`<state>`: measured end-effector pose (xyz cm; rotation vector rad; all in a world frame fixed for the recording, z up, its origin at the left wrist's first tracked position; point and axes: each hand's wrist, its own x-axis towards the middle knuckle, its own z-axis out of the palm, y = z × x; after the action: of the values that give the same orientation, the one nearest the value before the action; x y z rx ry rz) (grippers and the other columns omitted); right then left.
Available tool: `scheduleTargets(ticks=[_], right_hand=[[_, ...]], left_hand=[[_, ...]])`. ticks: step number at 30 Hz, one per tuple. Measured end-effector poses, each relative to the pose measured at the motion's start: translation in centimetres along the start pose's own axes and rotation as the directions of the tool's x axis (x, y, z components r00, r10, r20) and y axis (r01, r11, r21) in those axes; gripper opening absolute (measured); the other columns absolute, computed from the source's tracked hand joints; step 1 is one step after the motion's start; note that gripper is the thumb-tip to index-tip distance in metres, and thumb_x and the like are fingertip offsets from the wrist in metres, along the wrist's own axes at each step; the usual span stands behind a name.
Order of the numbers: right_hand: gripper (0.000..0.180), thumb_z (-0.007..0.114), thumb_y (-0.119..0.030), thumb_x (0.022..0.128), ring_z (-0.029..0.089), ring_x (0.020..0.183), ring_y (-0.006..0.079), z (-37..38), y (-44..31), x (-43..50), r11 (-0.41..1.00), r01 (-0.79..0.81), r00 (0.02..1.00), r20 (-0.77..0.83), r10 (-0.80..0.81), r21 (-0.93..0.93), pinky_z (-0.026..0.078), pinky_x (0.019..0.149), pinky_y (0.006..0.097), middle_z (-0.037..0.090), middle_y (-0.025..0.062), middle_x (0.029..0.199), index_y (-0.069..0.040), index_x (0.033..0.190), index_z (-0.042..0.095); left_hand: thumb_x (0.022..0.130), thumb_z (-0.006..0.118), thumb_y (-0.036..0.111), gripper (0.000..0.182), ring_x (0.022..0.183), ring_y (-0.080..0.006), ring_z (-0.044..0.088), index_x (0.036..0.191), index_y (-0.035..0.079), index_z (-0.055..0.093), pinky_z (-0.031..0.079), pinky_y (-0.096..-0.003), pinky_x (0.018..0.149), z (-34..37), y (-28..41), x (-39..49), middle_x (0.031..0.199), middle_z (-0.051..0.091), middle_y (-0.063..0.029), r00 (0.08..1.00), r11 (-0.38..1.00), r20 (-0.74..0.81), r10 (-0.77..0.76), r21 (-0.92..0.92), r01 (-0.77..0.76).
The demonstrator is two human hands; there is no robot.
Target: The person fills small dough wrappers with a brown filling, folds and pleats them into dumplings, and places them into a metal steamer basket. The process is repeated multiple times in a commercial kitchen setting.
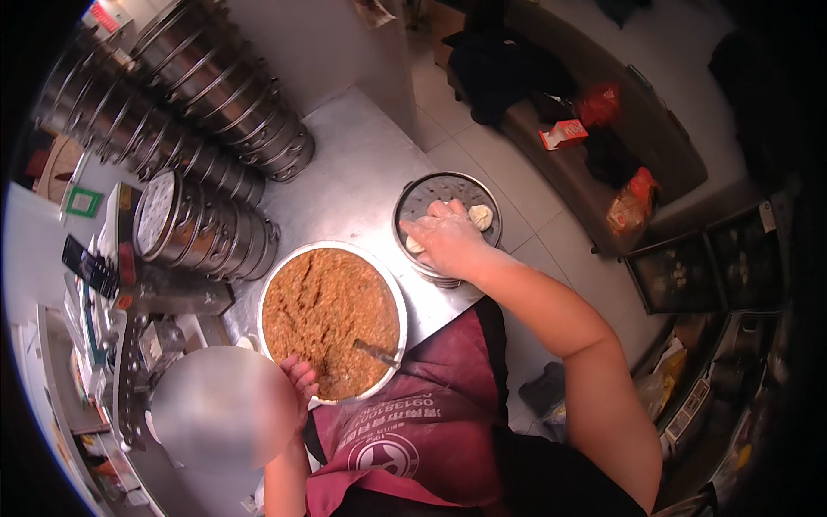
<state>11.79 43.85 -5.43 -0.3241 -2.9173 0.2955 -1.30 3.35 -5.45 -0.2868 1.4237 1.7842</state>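
My right hand (448,236), dusted with white powder, reaches down into a round metal steamer tray (431,190) with a perforated base. A pleated white bun (480,218) lies beside its fingers. Another pale bun (414,245) shows partly under the hand; whether the fingers grip anything is hidden. Left of the steamer stands a large round bowl (402,304) of brown-orange minced filling (323,310). A metal utensil handle (378,353) sticks out of the filling toward the rim. Near the bowl's lower left edge is my left hand (300,381), its fingertips visible and the rest partly covered by a blurred patch.
Tall stacks of metal steamer tiers (219,84) and a shorter stack (207,226) stand on the left of the metal table (349,155). A phone (90,265) sits at far left. Beyond the table's right edge are a tiled floor (491,168) and a brown sofa (536,142) holding bags.
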Motion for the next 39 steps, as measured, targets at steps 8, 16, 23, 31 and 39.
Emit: scheduleTargets(ticks=[8,16,23,31,39], right_hand=[[0.059,0.08,-0.02,0.067,0.052,0.108,0.0294,-6.7,9.5,-6.3,0.891,-0.338,0.908,-0.145,0.394,0.303,0.04,0.095,0.0446,0.065,0.0071,0.113,-0.008,0.121,0.061],[0.063,0.081,-0.019,0.066,0.05,0.113,0.0287,-2.9,7.9,-3.7,0.961,-0.175,0.978,-0.071,0.194,0.213,0.033,0.097,0.0455,0.063,0.0025,0.113,-0.013,0.125,0.059],[0.063,0.078,-0.012,0.061,0.052,0.105,0.034,-3.5,7.2,-4.2,0.987,-0.089,0.973,-0.201,0.116,0.137,0.034,0.097,0.0496,0.06,0.0128,0.101,-0.007,0.121,0.061],[0.063,0.075,-0.006,0.063,0.057,0.091,0.0329,-12.7,-6.4,-0.3,0.853,0.37,0.926,-0.216,-0.309,0.368,0.045,0.083,0.0427,0.061,0.0124,0.099,-0.002,0.123,0.056],[0.06,0.077,-0.009,0.068,0.059,0.099,0.0322,-13.9,-23.9,4.0,0.672,0.635,0.764,-0.179,-0.62,0.38,0.045,0.087,0.043,0.063,0.013,0.105,-0.004,0.123,0.056]], left_hand=[[0.097,0.04,0.059,0.054,0.083,-0.021,0.064,0.111,0.011,0.061,0.05,-0.0356,0.068,1.1,2.0,0.8,0.092,0.067,-0.0059,0.989,0.991,-0.149,0.023,0.133,-0.003],[0.097,0.044,0.057,0.054,0.084,-0.022,0.063,0.115,0.009,0.058,0.05,-0.0357,0.071,6.0,3.1,1.3,0.095,0.066,-0.0088,0.99,0.983,-0.112,0.084,0.172,-0.064],[0.102,0.038,0.045,0.051,0.091,-0.0215,0.065,0.126,0.003,0.051,0.055,-0.035,0.079,7.7,2.8,1.2,0.104,0.066,-0.0134,0.998,0.969,0.07,-0.001,0.246,-0.016],[0.1,0.026,0.06,0.065,0.093,-0.0219,0.063,0.13,0.008,0.049,0.053,-0.0375,0.08,14.9,0.9,2.2,0.112,0.062,-0.0103,0.833,0.947,0.505,-0.228,-0.086,0.311],[0.098,0.021,0.064,0.063,0.088,-0.0211,0.061,0.115,0.015,0.057,0.05,-0.0377,0.074,10.9,5.1,-4.6,0.102,0.064,-0.0067,0.937,0.805,0.338,0.094,-0.58,0.128]])
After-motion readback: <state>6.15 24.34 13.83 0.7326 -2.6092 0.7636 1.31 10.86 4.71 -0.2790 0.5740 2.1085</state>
